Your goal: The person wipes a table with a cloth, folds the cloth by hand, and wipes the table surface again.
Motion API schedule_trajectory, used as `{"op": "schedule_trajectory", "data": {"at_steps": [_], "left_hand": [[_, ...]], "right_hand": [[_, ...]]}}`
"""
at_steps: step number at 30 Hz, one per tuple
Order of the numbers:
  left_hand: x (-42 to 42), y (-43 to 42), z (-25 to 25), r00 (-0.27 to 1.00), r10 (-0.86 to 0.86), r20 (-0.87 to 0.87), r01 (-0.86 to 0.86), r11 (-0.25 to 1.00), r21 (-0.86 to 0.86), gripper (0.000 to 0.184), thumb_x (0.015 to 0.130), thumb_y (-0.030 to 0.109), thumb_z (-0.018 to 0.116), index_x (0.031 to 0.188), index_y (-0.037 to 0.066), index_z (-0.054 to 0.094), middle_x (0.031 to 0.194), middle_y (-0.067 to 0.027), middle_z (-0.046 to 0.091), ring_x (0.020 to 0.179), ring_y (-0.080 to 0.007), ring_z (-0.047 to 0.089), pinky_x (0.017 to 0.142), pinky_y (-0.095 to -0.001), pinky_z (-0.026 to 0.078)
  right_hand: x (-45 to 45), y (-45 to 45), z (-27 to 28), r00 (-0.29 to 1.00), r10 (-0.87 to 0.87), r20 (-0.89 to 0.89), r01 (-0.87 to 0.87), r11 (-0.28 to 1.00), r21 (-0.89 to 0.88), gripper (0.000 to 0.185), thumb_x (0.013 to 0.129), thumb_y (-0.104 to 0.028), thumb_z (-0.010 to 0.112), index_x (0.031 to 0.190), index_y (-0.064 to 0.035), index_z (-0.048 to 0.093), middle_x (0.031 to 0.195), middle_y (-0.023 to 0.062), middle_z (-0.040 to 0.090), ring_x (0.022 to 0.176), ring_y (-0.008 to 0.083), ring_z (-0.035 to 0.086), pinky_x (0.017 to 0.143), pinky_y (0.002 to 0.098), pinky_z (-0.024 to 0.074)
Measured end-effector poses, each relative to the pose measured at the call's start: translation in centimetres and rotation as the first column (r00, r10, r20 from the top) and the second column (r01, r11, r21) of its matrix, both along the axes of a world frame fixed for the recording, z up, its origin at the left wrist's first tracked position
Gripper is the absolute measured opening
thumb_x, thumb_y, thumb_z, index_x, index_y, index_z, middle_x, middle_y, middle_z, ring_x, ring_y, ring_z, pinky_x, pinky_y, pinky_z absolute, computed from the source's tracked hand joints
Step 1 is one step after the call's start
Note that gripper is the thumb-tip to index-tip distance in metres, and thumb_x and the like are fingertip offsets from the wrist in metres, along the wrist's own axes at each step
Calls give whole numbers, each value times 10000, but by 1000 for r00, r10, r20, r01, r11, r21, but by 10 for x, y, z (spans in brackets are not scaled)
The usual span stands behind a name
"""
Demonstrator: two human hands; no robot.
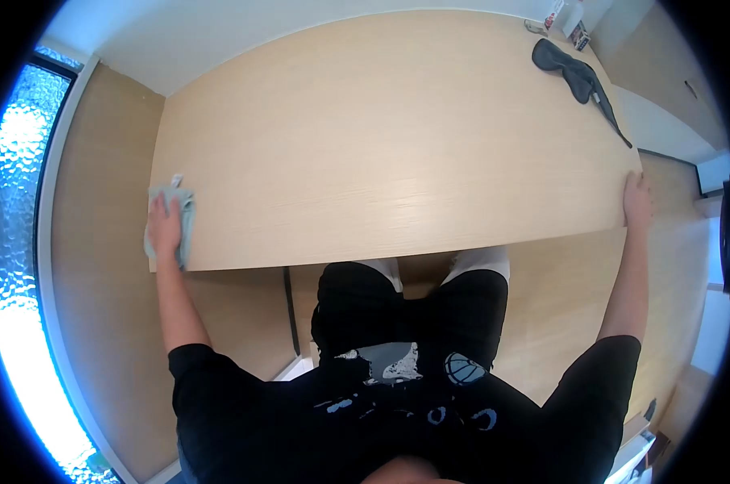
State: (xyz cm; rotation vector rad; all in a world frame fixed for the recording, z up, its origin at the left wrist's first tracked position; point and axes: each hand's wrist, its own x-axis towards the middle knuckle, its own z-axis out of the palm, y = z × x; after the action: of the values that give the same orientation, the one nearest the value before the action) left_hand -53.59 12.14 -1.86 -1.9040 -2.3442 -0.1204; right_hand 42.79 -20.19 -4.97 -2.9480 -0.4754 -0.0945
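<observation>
My left hand [166,227] presses down on a folded pale grey-green cloth [186,211] at the near left corner of a light wood surface [381,137]. The fingers lie across the cloth, and a small white tag [177,180] sticks out at its far side. On the opposite side, my right hand [637,203] is at the surface's right edge, close to the near corner. Its fingers are curled at that edge, and the undersides of the fingers are hidden.
A dark grey eye mask [573,73] with its strap lies at the far right. Small bottles [573,16] and a little box [580,36] stand behind it. A textured glass window [26,161] and wood panel [107,242] are on the left. My legs [453,310] extend beneath the surface.
</observation>
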Motion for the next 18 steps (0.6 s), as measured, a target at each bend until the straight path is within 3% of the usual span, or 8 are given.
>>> {"op": "schedule_trajectory", "data": {"at_steps": [2, 5, 8, 12, 14, 16, 18], "left_hand": [[-13, 8, 15, 985, 174, 10, -174, 983, -55, 745, 972, 667, 349, 1584, 245, 302, 1656, -18, 271, 1498, -326, 276, 1169, -627, 198], [8, 29, 20, 940, 335, -61, -339, 938, -70, 778, 946, 713, 322, 1595, 289, 260, 1676, 31, 215, 1512, -332, 234, 1140, -695, 161], [28, 59, 12, 935, 351, -59, -355, 931, -89, 781, 944, 716, 317, 1600, 298, 239, 1683, 38, 187, 1516, -348, 207, 1137, -706, 155], [70, 71, -2, 995, 77, -61, -81, 995, -60, 771, 967, 668, 329, 1597, 228, 265, 1661, -17, 255, 1492, -358, 269, 1151, -657, 214], [161, 92, -28, 977, -164, -138, 156, 985, -70, 765, 979, 636, 347, 1591, 182, 281, 1647, -54, 290, 1478, -366, 301, 1156, -626, 248], [227, 70, -20, 916, -379, -131, 376, 925, -48, 749, 988, 590, 382, 1575, 129, 311, 1626, -97, 324, 1462, -372, 331, 1157, -591, 282], [309, 33, 2, 866, -488, -114, 483, 873, -64, 759, 979, 590, 403, 1572, 125, 312, 1629, -103, 317, 1473, -374, 313, 1157, -609, 267]], "right_hand": [[-24, 0, 17, 1000, 3, -4, -3, 1000, 1, 736, 947, -626, 351, 1560, -219, 357, 1581, 145, 391, 1431, 380, 393, 1168, 541, 284], [-3, -2, 0, 1000, 27, 15, -27, 999, 31, 736, 946, -616, 351, 1555, -204, 361, 1581, 152, 389, 1425, 396, 396, 1169, 544, 283], [-10, 7, 6, 1000, -11, 10, 12, 999, -49, 733, 947, -595, 348, 1554, -186, 356, 1568, 167, 403, 1411, 426, 402, 1166, 550, 288], [-34, 5, 23, 1000, -11, 18, 11, 1000, -20, 716, 948, -577, 355, 1545, -183, 368, 1545, 184, 428, 1404, 427, 410, 1150, 561, 306], [2, 5, 10, 1000, -24, -20, 23, 999, -34, 701, 951, -569, 355, 1527, -171, 394, 1534, 190, 438, 1396, 421, 420, 1143, 565, 310], [-27, 8, 27, 1000, -26, -14, 25, 999, -26, 685, 955, -560, 355, 1509, -161, 417, 1525, 193, 447, 1393, 414, 426, 1138, 566, 311], [-53, 8, 42, 1000, -31, -1, 31, 999, -35, 669, 960, -550, 357, 1493, -153, 437, 1518, 192, 455, 1393, 406, 427, 1137, 564, 308]]}}
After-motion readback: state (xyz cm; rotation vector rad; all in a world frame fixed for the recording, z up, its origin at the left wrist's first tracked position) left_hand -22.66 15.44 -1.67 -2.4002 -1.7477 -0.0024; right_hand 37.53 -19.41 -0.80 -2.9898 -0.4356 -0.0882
